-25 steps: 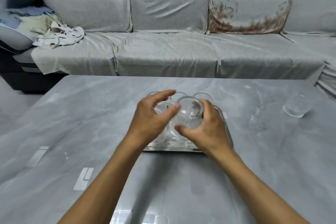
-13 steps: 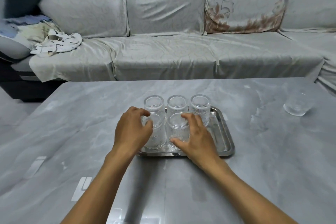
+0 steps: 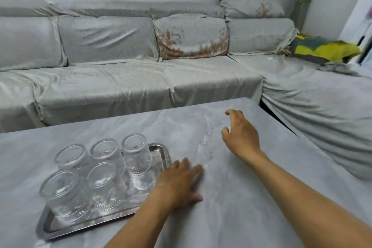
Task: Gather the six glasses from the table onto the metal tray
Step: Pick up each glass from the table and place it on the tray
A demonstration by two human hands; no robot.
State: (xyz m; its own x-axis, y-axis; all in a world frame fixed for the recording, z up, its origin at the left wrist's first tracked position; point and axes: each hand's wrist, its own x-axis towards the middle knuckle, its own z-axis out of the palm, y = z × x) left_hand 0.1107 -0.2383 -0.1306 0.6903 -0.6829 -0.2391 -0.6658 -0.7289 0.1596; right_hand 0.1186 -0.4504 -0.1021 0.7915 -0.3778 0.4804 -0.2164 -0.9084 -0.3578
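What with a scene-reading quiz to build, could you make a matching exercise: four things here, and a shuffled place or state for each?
1 left hand
2 right hand
3 glasses
4 yellow-green cloth

A on the sofa
B on the metal tray
C palm down on the table
D open, fingers spread, raised

Pairs: 1-C, 2-D, 3-B, 4-A

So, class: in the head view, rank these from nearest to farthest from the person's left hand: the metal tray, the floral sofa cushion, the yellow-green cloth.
From the left hand, resting flat on the table:
1. Metal tray, just to the hand's left, its corner beside the fingers.
2. Floral sofa cushion, straight behind, on the sofa back.
3. Yellow-green cloth, far right corner of the sofa.
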